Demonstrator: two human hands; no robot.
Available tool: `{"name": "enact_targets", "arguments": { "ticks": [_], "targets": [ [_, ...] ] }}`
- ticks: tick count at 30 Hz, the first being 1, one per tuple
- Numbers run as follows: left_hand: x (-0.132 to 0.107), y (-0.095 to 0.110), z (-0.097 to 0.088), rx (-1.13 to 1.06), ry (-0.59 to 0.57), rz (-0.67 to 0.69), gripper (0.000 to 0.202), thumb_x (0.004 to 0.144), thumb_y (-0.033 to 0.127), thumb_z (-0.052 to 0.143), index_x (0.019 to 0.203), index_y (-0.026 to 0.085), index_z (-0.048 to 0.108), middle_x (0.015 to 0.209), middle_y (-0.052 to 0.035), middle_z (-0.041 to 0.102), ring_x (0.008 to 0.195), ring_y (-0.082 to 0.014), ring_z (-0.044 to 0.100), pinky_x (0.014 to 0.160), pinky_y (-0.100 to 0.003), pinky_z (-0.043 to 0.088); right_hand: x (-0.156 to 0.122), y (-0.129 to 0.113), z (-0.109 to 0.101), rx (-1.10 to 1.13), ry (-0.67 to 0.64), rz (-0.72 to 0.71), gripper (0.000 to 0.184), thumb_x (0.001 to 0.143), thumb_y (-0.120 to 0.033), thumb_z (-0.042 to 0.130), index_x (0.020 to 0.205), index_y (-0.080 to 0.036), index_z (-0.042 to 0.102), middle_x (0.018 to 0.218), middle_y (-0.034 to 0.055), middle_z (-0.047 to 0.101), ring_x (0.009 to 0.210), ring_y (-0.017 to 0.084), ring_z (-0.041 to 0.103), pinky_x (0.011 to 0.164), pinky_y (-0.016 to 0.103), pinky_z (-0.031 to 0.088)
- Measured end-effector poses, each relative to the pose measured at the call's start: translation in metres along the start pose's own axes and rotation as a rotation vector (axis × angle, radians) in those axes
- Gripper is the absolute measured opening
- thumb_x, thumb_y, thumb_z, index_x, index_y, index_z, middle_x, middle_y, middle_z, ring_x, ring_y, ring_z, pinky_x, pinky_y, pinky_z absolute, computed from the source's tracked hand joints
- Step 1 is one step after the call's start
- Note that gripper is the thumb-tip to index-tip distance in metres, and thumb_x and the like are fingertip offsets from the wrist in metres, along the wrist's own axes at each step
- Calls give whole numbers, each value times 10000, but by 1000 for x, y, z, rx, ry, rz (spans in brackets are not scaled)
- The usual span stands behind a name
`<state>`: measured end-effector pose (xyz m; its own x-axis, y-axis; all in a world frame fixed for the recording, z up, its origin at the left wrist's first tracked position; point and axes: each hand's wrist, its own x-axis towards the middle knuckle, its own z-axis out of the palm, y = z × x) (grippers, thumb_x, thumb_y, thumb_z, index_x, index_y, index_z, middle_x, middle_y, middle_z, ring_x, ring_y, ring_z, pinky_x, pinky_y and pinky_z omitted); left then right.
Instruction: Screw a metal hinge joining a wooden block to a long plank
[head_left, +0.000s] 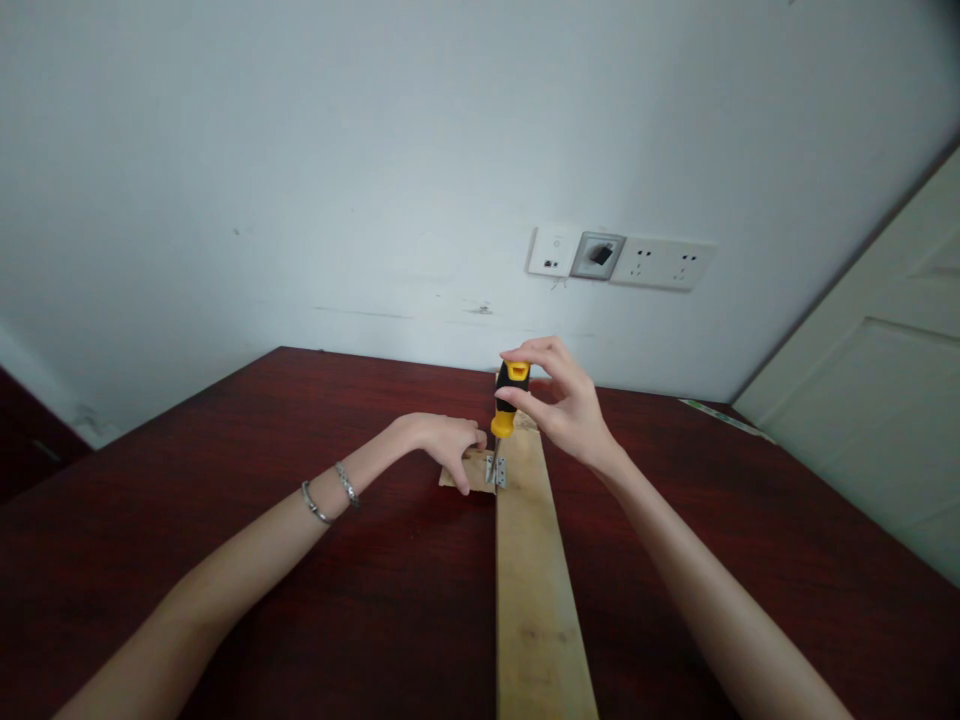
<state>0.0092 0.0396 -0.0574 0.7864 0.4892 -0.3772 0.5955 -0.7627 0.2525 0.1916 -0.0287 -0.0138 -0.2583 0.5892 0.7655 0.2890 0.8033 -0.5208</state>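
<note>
pressing down from the left side of the dark red tabletop (187, 540), your left hand (444, 442) sets its fingertips (478, 437) on a small wood offcut (460, 474), not clamping it, probably to stop it shifting. just right of that, a steel hinge (496, 472) sits where the offcut meets the end of a long pine board (534, 600); placed there, it seems to bridge the two pieces, though your hand hides part of the join. your right hand (568, 402) pinches the handle of a yellow-and-black screwdriver (511, 396) in a narrow grip between thumb and fingers, keeping its shaft (494, 458) nearly upright above the hinge, where the tip is too small to make out.
</note>
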Motion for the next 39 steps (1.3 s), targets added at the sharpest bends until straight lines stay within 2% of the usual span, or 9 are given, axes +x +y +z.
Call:
{"name": "enact_targets", "arguments": {
  "ticks": [2, 8, 15, 21, 25, 27, 30, 32, 39],
  "targets": [
    [0, 0, 0, 15, 14, -3, 683, 577, 534, 751, 1135, 182, 574, 1060, -71, 618, 868, -238, 595, 711, -302, 464, 0, -1, 0, -21, 15, 18, 375, 740, -361, 732, 1102, -321, 643, 1052, 40, 496, 977, 189, 545, 686, 305, 589],
    [0, -1, 2, 6, 40, 2, 718, 557, 534, 760, 1158, 193, 566, 1061, -62, 620, 902, -238, 593, 754, -297, 457, 0, -5, -4, -1, -80, -52, 340, 907, -243, 504, 1224, -333, 585, 1239, 53, 542, 1157, 209, 515, 821, 352, 559],
    [1, -1, 2, 6, 20, 5, 671, 575, 524, 748, 1129, 183, 586, 1016, -54, 640, 868, -227, 594, 728, -290, 456, 1, -4, -2, -25, -2, -19, 350, 750, -342, 725, 1076, -271, 617, 1112, 57, 535, 999, 198, 565, 710, 314, 575],
    [2, -3, 3, 17, 40, 12, 712, 568, 509, 767, 1164, 177, 563, 1042, -60, 631, 854, -221, 585, 706, -286, 452, 1, -4, -4, 22, -140, -54, 348, 880, -231, 545, 1222, -297, 564, 1226, 66, 562, 1118, 215, 538, 854, 388, 540],
    [1, -2, 3, 14, 22, 14, 647, 592, 503, 752, 1125, 177, 584, 1003, -54, 638, 826, -215, 586, 683, -280, 443, 0, -2, 1, -45, -72, -25, 364, 792, -296, 682, 1147, -290, 601, 1108, 74, 523, 1047, 228, 525, 792, 391, 559],
    [1, -1, 2, 13, 13, 12, 626, 598, 505, 745, 1111, 180, 591, 987, -51, 641, 817, -214, 587, 681, -282, 440, 0, -2, 1, -66, -84, -21, 433, 775, -293, 696, 1191, -297, 574, 1167, 84, 472, 1067, 235, 506, 767, 380, 565],
    [0, 0, 1, 31, 21, 3, 653, 586, 525, 748, 1110, 172, 585, 982, -56, 638, 812, -217, 587, 670, -285, 441, -1, -5, -2, -45, -176, -43, 503, 851, -212, 566, 1331, -317, 457, 1321, 92, 410, 1132, 231, 492, 791, 372, 556],
    [0, 0, 1, 41, 22, -12, 672, 576, 539, 751, 1107, 167, 579, 975, -59, 636, 805, -217, 586, 657, -283, 443, 0, -5, -3, -41, -202, -57, 508, 882, -178, 500, 1363, -317, 419, 1316, 89, 448, 1126, 221, 503, 790, 364, 554],
    [1, -1, 2, 7, 15, 7, 674, 587, 521, 742, 1147, 180, 583, 987, -52, 640, 868, -233, 592, 752, -311, 459, 0, -4, -2, -118, -104, -77, 479, 803, -302, 667, 1255, -268, 515, 1186, 91, 518, 1032, 222, 534, 738, 351, 566]
  ]
}}
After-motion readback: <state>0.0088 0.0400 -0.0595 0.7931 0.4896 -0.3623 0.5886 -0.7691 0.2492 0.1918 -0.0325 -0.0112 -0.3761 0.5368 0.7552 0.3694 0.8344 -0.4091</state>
